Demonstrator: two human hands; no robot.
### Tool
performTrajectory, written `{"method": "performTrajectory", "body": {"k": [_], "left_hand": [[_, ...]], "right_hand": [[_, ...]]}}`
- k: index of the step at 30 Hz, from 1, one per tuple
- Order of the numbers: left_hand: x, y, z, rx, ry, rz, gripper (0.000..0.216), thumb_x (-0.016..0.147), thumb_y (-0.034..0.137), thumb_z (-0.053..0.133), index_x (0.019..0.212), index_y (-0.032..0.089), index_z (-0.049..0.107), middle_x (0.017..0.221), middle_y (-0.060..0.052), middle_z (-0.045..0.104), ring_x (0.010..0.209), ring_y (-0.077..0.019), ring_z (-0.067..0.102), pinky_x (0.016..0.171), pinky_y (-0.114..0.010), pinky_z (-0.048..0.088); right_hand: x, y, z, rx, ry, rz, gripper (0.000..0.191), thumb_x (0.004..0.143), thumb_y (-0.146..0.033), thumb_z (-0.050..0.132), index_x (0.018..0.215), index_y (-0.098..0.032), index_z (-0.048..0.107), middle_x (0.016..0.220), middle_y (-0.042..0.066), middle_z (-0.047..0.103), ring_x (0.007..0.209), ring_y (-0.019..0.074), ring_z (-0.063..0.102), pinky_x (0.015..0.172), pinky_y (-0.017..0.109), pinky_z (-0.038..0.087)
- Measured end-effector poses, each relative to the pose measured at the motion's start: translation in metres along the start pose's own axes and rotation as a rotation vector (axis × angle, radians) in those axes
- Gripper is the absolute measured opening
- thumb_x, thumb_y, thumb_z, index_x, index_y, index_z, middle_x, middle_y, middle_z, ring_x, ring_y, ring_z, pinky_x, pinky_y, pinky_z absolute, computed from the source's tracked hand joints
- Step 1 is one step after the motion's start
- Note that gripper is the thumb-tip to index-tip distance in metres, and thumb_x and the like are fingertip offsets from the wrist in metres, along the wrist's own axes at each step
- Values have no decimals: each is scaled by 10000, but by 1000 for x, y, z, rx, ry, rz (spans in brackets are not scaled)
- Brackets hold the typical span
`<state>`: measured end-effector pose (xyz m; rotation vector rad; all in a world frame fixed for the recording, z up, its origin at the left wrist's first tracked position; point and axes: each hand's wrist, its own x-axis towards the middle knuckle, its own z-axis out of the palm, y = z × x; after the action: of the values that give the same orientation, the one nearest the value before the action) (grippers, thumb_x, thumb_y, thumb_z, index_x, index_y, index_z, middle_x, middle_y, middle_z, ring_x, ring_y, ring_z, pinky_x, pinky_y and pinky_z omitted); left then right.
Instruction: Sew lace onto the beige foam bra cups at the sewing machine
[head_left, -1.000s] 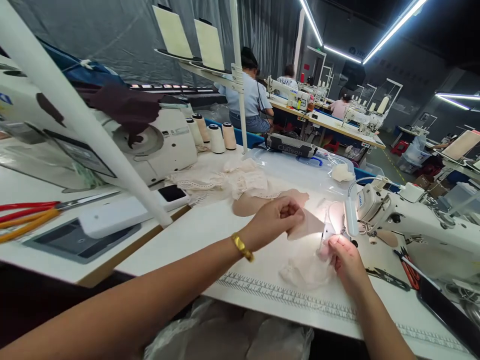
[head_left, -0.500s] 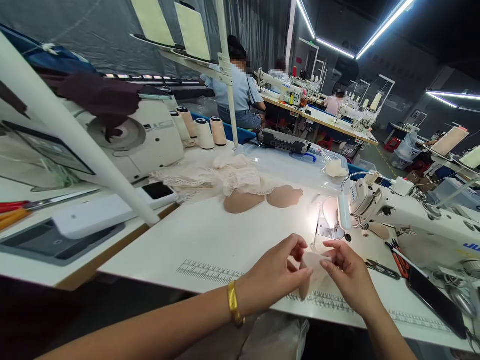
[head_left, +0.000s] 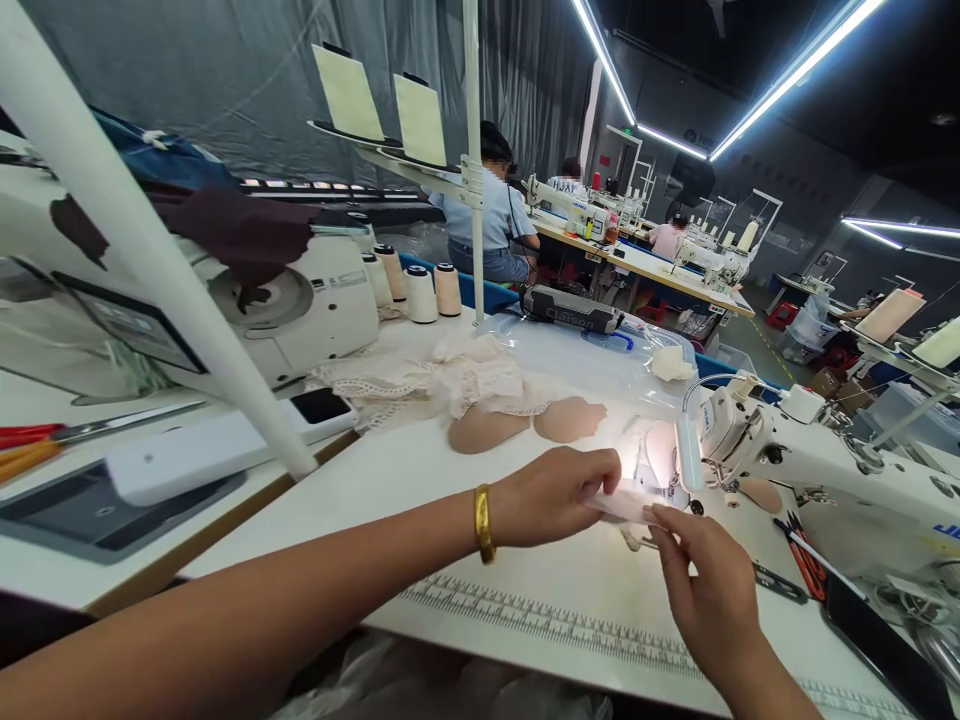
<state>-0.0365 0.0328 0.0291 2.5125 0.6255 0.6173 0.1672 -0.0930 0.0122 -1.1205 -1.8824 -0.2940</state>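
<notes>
both hands pinch pale fabric piece, edges washed out

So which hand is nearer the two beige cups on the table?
Left. The left hand sits just in front of the beige cups; the right hand is farther right and nearer the person, both pinching the pale fabric piece.

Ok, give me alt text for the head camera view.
The left hand and right hand pinch a pale fabric piece by the lit needle of a white sewing machine. Two tan cups and lace trim lie behind on the white table.
</notes>
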Motion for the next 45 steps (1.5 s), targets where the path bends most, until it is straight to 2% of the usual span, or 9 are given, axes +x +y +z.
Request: {"method": "performTrajectory", "body": {"k": [4,11,14,20,26,31,36,40,45], "left_hand": [[3,-18,-2,465,234,269,132,905,85,492,900,192,569,823,-18,665,752,-184,578,776,-322,421],[7,-24,32,379,-160,375,102,940,295,643,939,199,609,1005,-63,657,904,-227,583,798,-333,435],[26,-21,42,345,-66,212,111,911,234,627,1009,190,603,1142,-109,623,1003,-264,558,865,-368,425],[51,-49,20,244,-133,-291,233,908,180,425,685,195,491,606,-4,508,579,-180,473,559,-315,304],[46,-42,22,189,17,-25,311,805,424,639,1011,199,579,1069,-75,659,1065,-284,566,888,-382,431],[57,-36,36,228,-96,-177,255,822,215,532,628,208,368,565,26,471,538,-151,432,545,-305,289],[37,-44,3,388,66,-364,159,820,169,520,679,197,451,603,1,509,534,-157,427,541,-299,251],[15,-23,8,564,158,72,99,905,150,521,964,178,596,932,-71,664,844,-234,565,740,-354,410],[22,-12,62,545,-74,530,183,924,79,519,788,186,578,761,-21,605,678,-176,490,660,-328,404]], "right_hand": [[1,23,26,-84,9,-92,338,994,-45,496,1264,-223,595,1017,49,763,862,173,709,750,292,534],[-29,75,32,-113,-359,-275,218,1028,-130,492,1017,-236,682,834,-12,725,699,139,627,643,270,453],[-36,84,26,-94,-417,-267,234,1039,-147,484,1081,-253,688,926,7,739,773,151,637,709,282,488],[-40,84,23,-21,-358,-242,295,1020,-122,501,1251,-252,630,1038,34,756,860,166,680,772,302,535],[-38,82,23,21,-380,-234,310,993,-93,542,1237,-262,633,1039,19,760,852,159,703,763,291,541],[-36,77,22,13,-388,-206,282,1019,-99,498,1180,-270,654,1045,20,771,894,169,702,781,315,554],[-33,76,21,57,-344,-218,283,1009,-62,487,1161,-236,650,1055,28,773,945,165,704,790,310,551],[-33,78,24,74,-362,-185,302,1014,-74,463,1148,-258,662,1021,12,774,908,157,699,789,305,554],[-35,84,23,64,-362,-185,341,998,-42,460,1176,-253,659,1040,16,765,940,172,661,785,305,549]]}}
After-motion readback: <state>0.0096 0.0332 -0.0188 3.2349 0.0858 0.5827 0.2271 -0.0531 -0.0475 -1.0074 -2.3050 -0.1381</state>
